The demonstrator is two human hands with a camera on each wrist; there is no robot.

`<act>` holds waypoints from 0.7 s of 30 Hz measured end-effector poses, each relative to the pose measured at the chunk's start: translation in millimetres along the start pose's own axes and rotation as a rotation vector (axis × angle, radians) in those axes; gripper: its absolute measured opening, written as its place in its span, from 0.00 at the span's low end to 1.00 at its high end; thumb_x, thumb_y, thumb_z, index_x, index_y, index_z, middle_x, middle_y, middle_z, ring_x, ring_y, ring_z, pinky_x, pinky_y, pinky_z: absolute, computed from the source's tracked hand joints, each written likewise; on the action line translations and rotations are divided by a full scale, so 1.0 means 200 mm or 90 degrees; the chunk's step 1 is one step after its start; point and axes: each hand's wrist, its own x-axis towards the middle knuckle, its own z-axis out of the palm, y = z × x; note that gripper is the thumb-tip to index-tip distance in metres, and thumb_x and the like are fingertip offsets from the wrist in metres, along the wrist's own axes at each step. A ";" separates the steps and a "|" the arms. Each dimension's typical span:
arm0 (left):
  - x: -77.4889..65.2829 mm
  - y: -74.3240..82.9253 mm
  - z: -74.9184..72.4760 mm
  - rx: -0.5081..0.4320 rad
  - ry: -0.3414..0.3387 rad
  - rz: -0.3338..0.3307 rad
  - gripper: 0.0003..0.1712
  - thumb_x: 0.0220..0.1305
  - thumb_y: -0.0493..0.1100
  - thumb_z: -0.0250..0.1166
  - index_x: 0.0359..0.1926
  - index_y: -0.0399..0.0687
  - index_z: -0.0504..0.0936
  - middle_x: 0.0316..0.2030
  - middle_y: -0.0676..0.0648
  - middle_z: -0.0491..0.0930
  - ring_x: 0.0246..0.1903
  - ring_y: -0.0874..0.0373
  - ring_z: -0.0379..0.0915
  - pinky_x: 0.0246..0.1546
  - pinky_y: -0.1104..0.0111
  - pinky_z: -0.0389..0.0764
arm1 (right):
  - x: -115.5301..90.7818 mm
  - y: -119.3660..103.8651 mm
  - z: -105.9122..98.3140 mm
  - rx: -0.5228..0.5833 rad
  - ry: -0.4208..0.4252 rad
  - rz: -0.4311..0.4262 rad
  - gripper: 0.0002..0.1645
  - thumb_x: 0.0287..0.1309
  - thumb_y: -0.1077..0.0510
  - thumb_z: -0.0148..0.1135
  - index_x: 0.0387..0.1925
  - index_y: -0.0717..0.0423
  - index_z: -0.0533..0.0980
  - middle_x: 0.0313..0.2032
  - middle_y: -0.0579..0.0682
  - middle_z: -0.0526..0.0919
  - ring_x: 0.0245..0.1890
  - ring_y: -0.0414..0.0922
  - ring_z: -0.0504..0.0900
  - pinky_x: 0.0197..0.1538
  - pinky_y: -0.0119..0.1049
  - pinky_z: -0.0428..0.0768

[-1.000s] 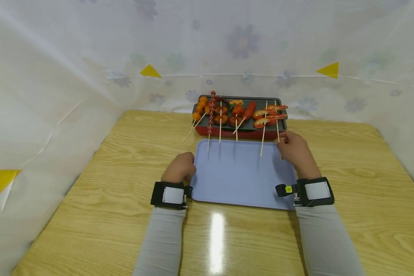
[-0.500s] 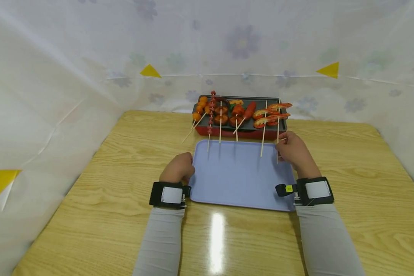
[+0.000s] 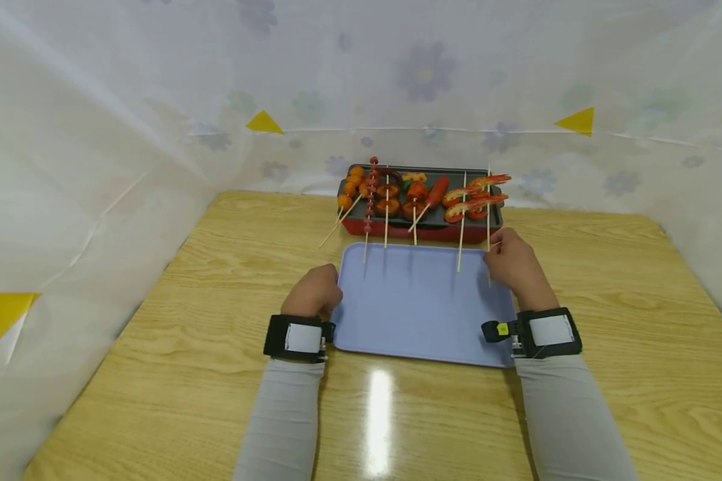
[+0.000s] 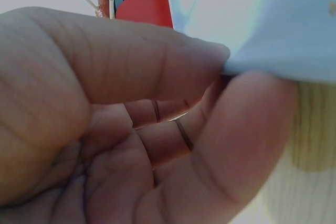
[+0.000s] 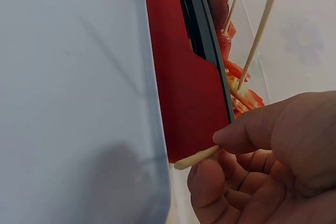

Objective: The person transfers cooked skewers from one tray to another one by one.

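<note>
My left hand [image 3: 314,292] pinches the left edge of a pale blue tray [image 3: 421,307] between thumb and finger; the left wrist view shows both tips on the tray rim [image 4: 281,66]. Above the tray's far right corner, my right hand [image 3: 513,264] pinches the wooden stick of a shrimp skewer [image 3: 491,200]. Its orange-red shrimps are over the right end of a red grill [image 3: 361,227] with a dark top. In the right wrist view, the stick's blunt end [image 5: 197,159] pokes out past thumb and finger. Another shrimp skewer [image 3: 457,212] lies just left of it.
Across the grill lie more skewers: orange balls [image 3: 345,202], small red pieces [image 3: 370,207], round brown slices [image 3: 388,207] and a red sausage [image 3: 438,192]. Several sticks overhang the grill's front, some over the tray. A white flowered sheet [image 3: 424,80] hangs behind the wooden table [image 3: 216,280].
The shrimp skewer in my right hand has shifted slightly right, and its stick now runs straighter toward me. My left hand and the tray slid slightly left, then returned in view.
</note>
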 end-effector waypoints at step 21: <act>-0.01 -0.01 -0.01 0.007 -0.002 0.023 0.09 0.46 0.24 0.56 0.29 0.40 0.72 0.26 0.43 0.75 0.23 0.52 0.70 0.16 0.68 0.68 | 0.02 0.02 0.05 -0.043 0.009 -0.017 0.20 0.62 0.65 0.49 0.54 0.70 0.63 0.31 0.58 0.72 0.26 0.51 0.70 0.26 0.40 0.66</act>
